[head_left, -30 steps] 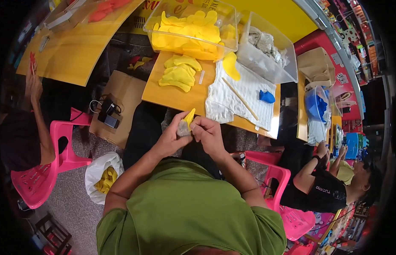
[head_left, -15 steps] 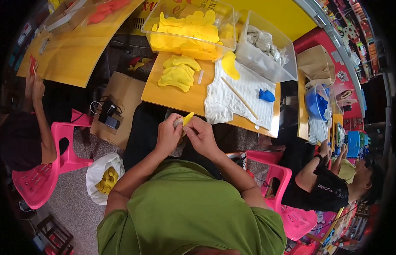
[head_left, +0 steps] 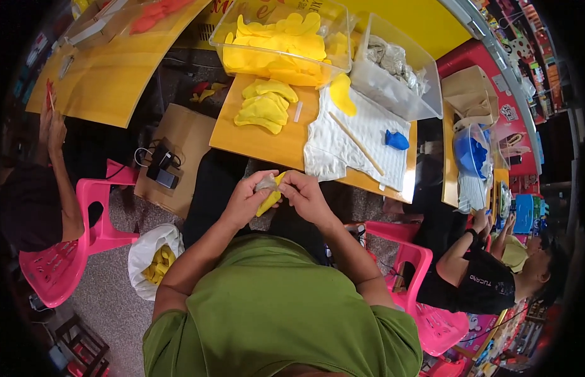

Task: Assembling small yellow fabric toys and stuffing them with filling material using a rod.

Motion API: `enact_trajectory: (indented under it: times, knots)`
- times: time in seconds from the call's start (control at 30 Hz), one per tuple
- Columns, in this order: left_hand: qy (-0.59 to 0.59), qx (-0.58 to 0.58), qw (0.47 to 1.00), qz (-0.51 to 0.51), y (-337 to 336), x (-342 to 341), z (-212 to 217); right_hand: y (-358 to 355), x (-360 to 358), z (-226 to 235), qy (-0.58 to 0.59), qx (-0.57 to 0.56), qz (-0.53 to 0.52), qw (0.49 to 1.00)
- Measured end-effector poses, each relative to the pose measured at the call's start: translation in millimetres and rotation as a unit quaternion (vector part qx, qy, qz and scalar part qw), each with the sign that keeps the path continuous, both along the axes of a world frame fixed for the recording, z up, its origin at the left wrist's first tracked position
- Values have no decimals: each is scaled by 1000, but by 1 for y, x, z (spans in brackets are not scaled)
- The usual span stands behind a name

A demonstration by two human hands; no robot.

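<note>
Just off the near table edge, above my lap, I hold a small yellow cloth piece (head_left: 265,206) between both hands. My left hand (head_left: 243,197) has its fingers closed round the piece and a greyish, crinkled wad (head_left: 265,183) at its top. My right hand (head_left: 307,194) pinches the upper right side of the yellow cloth; its fingertips are partly hidden. On the table (head_left: 227,137) lies a stack of yellow curved pieces (head_left: 265,112). A white cloth (head_left: 324,141) beside it carries a wooden stick (head_left: 356,143), a flat yellow piece (head_left: 343,95) and a blue lump (head_left: 397,139).
Behind the table items stand a clear bin (head_left: 224,58) of yellow pieces and another bin (head_left: 431,103) of greyish wads. A white bag (head_left: 139,276) with yellow pieces sits on the floor at left. People work at both sides near pink chairs (head_left: 60,270).
The yellow piece has turned in my hands and now points downward, showing more of its length. The greyish wad shows more, and my right hand has shifted slightly to the right.
</note>
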State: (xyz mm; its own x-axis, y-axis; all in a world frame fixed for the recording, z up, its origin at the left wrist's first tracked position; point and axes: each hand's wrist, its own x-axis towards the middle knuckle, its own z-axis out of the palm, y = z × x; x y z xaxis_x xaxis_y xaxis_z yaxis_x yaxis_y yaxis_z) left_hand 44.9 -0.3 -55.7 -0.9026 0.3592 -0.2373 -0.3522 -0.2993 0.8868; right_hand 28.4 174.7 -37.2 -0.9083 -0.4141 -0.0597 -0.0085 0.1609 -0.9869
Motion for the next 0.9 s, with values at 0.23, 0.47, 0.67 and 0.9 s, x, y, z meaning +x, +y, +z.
enact_trajectory:
  times: [0.23,0.47,0.67,0.9]
  knots:
    - [0,-85,996,40,6,-11,-11,-12,8,-4,234,96,-1,967]
    - [6,-76,969,236,28,-3,-14,-21,19,-18,181,52,-127,974]
    - [-82,145,960,224,32,-2,-4,-24,23,-34,39,-59,-94,993]
    - [-67,199,964,166,13,-2,-9,-14,21,-26,62,-15,-119,991]
